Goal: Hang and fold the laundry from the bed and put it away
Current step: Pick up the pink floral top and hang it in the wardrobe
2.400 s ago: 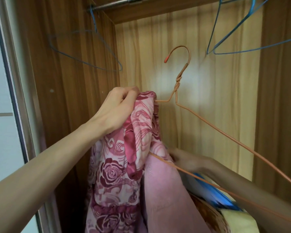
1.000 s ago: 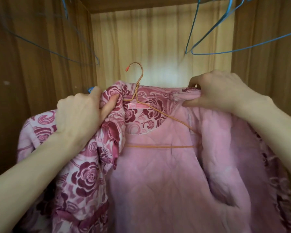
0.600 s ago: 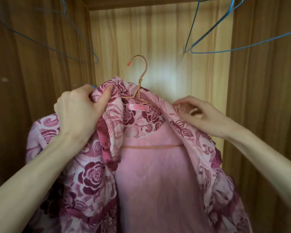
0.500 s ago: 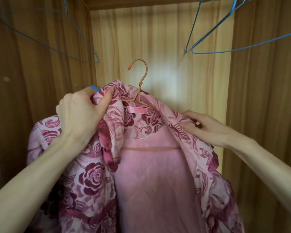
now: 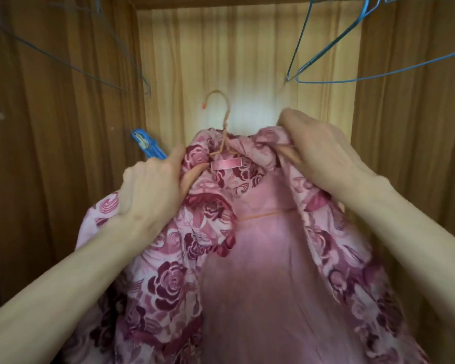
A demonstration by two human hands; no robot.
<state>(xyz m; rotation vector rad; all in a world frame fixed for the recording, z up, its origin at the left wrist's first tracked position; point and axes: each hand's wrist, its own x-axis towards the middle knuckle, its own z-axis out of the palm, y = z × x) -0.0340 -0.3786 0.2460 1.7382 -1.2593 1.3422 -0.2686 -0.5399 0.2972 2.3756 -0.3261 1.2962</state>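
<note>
Head view, hands (image 5: pixel 153 185) gripping jacket (image 5: pixel 174 279), pink label (image 5: pixel 226 163) unreadable

You have cloth in your grip: the jacket (image 5: pixel 174 282) is woven fabric with a faint sheen in its rose pattern, its lining (image 5: pixel 260 279) soft, matt and quilted. A glossy satin label (image 5: pixel 226 163) sits at the collar. The orange hanger (image 5: pixel 222 122) is thin coated wire; the blue hangers (image 5: pixel 334 48) look the same. Wardrobe walls (image 5: pixel 50 153) are smooth, matt wood-grain laminate.
</note>
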